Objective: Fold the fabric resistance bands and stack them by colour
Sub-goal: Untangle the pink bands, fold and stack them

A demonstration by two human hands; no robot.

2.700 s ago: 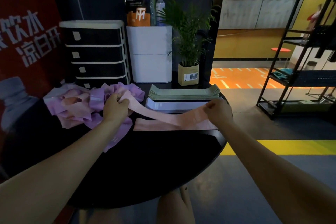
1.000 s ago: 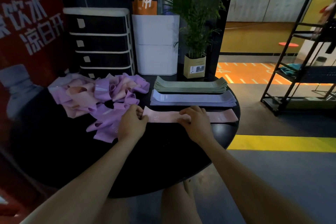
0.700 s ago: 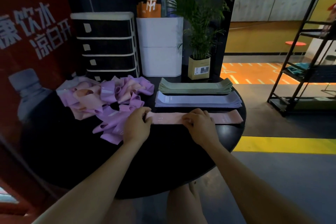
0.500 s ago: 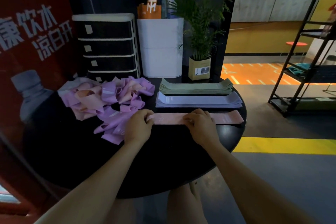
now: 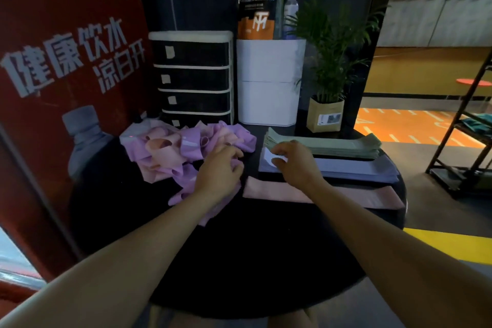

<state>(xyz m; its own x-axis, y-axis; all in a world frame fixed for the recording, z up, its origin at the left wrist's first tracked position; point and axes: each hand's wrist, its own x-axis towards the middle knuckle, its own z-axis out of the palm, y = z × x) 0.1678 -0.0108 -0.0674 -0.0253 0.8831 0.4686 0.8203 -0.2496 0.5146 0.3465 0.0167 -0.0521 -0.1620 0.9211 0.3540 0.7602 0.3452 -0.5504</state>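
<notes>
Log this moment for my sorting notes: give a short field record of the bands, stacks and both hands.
Table: round black table
Unsorted heap: purple and pink bands, far left
Green stack: folded, farthest
Lilac stack: folded, middle
Pink stack: folded, nearest
Left hand: reaching into the heap, grip unclear
Right hand: over the left end of the lilac stack, fingers curled, grip unclear

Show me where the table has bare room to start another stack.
The near half of the black table is bare, bordered by the pink stack and both forearms. The left rear holds the loose band heap; the right rear holds the lilac and green stacks.
</notes>
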